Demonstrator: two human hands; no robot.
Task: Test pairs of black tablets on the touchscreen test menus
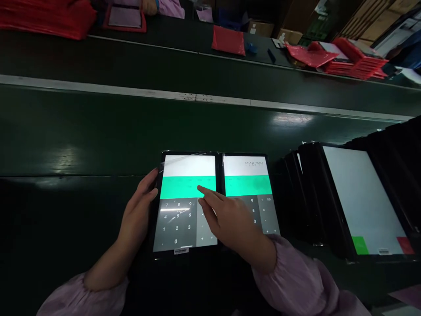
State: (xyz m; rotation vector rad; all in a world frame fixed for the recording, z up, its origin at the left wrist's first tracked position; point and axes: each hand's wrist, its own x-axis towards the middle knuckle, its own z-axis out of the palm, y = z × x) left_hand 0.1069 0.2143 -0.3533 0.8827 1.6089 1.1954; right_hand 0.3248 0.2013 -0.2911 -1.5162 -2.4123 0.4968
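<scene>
The left hand [135,215] touches the left tablet [179,221]; I can't tell if it grips. The right hand [235,221], holding nothing, points at the left tablet's green strip [180,187].

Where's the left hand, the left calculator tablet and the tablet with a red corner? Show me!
Left hand [137,213]: head view, on its back.
Left calculator tablet [183,210]: head view, on its screen's keypad.
Tablet with a red corner [365,199]: head view, on its pale screen.

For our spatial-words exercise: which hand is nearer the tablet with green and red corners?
Right. The right hand is left of that tablet; the left hand is farther left.
</scene>
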